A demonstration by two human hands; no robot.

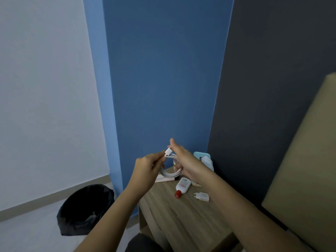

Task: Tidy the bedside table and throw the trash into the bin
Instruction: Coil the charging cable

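A white charging cable hangs coiled in loops above the wooden bedside table. My left hand pinches the cable near its white plug end. My right hand has the loops wrapped around its fingers, thumb raised. On the table below lie a white bottle with a red cap, a white charger plug and a flat pale tube or paper. A bin lined with a black bag stands on the floor to the left of the table.
At the table's back corner sit a light blue object and crumpled white tissue or packet. A blue wall stands behind, a dark wall at right, a beige headboard far right. Pale floor surrounds the bin.
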